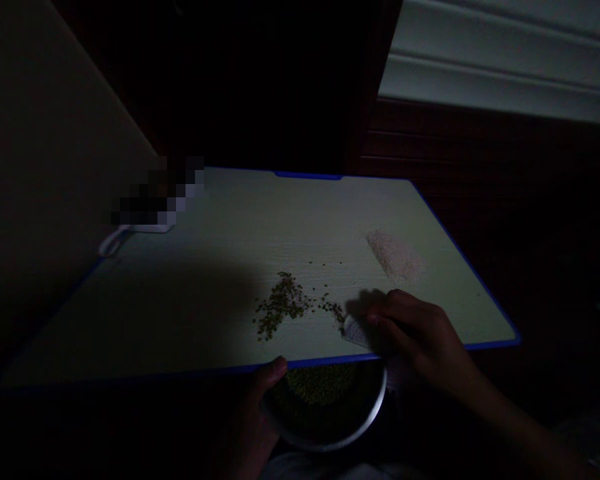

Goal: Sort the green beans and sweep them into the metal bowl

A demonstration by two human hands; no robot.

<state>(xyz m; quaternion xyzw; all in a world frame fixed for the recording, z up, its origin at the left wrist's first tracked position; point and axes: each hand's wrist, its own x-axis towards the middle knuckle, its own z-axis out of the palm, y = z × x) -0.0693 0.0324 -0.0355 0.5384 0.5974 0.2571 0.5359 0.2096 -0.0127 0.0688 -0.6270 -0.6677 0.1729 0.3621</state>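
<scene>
My left hand grips the left side of a metal bowl, its thumb up at the near edge of the board. Many small green beans lie in the bowl, just below that edge. My right hand is closed on a small pale flat piece, pressed to the board; its exact kind is unclear in the dim light. Just left of the piece lies a short trail of beans. A larger loose scatter of green beans lies farther left on the pale board.
The board has a blue rim. A small heap of whitish grains lies on its right part. At the far left corner is a blurred-out object with a white loop. A wall rises at the left.
</scene>
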